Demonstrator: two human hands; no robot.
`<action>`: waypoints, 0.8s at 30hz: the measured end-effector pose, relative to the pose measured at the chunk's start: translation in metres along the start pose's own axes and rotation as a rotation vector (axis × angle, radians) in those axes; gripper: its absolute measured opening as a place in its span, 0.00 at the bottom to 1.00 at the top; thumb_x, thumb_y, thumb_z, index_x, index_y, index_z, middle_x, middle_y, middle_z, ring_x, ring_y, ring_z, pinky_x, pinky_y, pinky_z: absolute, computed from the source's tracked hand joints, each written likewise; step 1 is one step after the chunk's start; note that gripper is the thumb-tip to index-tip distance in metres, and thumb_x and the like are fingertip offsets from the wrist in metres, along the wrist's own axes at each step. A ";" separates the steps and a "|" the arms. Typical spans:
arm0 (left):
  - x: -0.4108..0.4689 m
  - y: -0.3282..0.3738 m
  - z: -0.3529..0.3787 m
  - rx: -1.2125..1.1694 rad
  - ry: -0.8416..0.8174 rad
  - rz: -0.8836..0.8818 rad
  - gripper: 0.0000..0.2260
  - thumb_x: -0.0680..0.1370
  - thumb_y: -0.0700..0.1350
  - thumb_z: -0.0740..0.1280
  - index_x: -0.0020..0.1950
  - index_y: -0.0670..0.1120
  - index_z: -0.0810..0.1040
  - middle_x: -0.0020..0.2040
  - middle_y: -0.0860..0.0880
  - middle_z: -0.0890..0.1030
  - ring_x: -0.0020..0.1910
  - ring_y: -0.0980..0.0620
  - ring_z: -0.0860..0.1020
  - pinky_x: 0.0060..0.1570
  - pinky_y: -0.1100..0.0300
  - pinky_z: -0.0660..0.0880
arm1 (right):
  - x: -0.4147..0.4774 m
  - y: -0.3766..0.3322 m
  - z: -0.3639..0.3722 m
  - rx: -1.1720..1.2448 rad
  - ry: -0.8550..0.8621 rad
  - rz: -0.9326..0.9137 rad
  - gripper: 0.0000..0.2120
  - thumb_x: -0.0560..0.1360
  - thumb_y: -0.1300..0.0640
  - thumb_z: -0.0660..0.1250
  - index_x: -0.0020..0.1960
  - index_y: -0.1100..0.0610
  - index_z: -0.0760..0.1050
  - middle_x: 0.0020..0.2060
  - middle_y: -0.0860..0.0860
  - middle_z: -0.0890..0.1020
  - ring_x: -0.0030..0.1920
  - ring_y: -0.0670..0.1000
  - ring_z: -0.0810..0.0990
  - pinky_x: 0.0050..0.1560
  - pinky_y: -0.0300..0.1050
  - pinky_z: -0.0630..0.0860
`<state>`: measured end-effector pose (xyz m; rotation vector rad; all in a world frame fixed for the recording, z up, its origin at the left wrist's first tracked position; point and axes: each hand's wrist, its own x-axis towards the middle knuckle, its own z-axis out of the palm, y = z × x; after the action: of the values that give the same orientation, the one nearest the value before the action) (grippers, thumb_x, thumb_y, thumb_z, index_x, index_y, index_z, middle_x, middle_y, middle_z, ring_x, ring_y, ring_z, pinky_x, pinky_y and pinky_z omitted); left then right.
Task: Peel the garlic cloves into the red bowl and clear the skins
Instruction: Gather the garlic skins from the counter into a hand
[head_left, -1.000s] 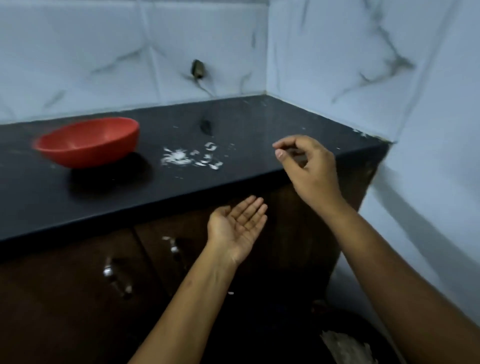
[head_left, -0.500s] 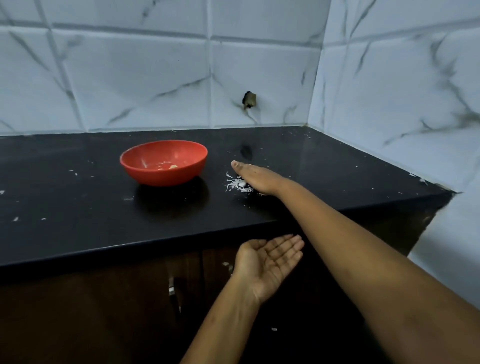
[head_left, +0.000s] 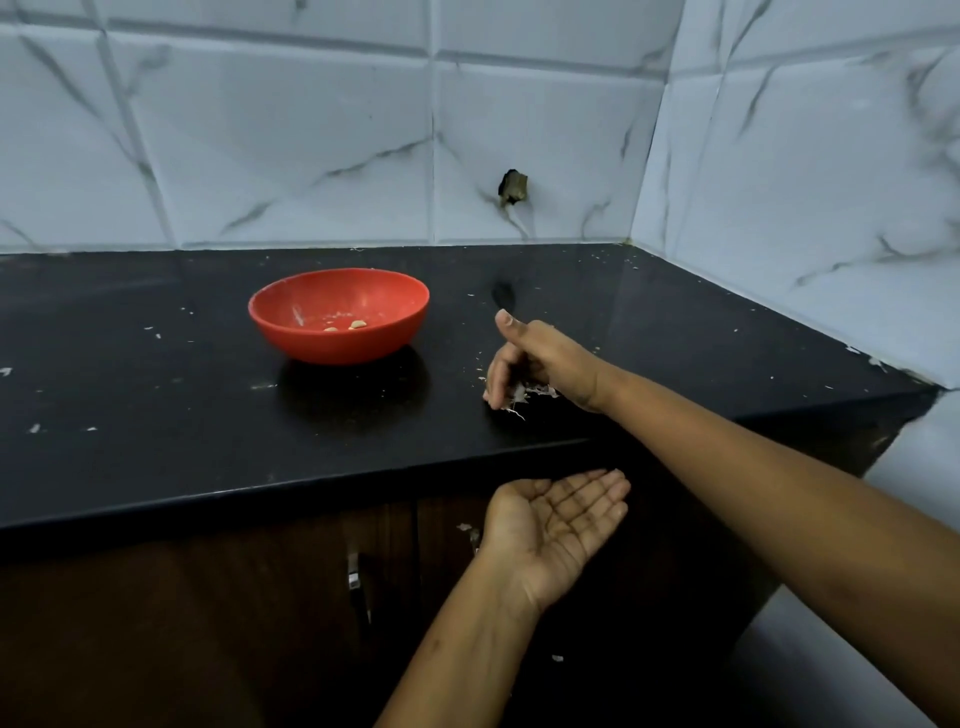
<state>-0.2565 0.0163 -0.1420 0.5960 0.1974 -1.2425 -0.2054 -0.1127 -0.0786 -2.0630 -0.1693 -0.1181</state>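
Red bowl (head_left: 337, 345) upright | right hand (head_left: 540, 358) touches skins (head_left: 525, 393) | left hand (head_left: 561, 519) palm-up

right hand (head_left: 540, 364) touching skins (head_left: 524, 393), left hand (head_left: 556, 525) palm-up

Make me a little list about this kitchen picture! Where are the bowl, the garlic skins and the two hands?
bowl: red bowl, upright on the black counter
inside bowl: a few peeled garlic cloves
skins: small pile near the counter's front edge, right of the bowl
right hand: on the counter, fingers down against the skins
left hand: palm up, below the counter edge, holding nothing
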 end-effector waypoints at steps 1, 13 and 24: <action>0.000 0.000 0.000 -0.001 0.000 0.001 0.21 0.80 0.41 0.49 0.52 0.27 0.76 0.51 0.31 0.80 0.51 0.37 0.78 0.54 0.46 0.73 | -0.003 -0.002 0.001 0.013 0.003 -0.002 0.37 0.78 0.38 0.47 0.28 0.60 0.81 0.31 0.58 0.82 0.37 0.55 0.80 0.42 0.36 0.73; -0.001 -0.003 0.004 -0.085 0.003 0.024 0.22 0.81 0.42 0.48 0.56 0.25 0.73 0.51 0.30 0.79 0.53 0.35 0.77 0.51 0.45 0.76 | -0.034 -0.013 0.011 0.070 -0.066 -0.044 0.42 0.67 0.23 0.50 0.30 0.63 0.73 0.17 0.46 0.67 0.22 0.46 0.67 0.31 0.30 0.68; 0.000 -0.003 0.009 -0.158 -0.037 0.043 0.24 0.83 0.44 0.46 0.51 0.25 0.72 0.45 0.29 0.80 0.49 0.35 0.78 0.46 0.45 0.79 | -0.056 -0.020 0.022 0.341 0.065 -0.093 0.34 0.72 0.30 0.54 0.31 0.60 0.74 0.20 0.49 0.64 0.22 0.46 0.66 0.33 0.40 0.74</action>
<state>-0.2610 0.0107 -0.1359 0.4383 0.2478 -1.1828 -0.2638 -0.0881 -0.0799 -1.7094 -0.2284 -0.1994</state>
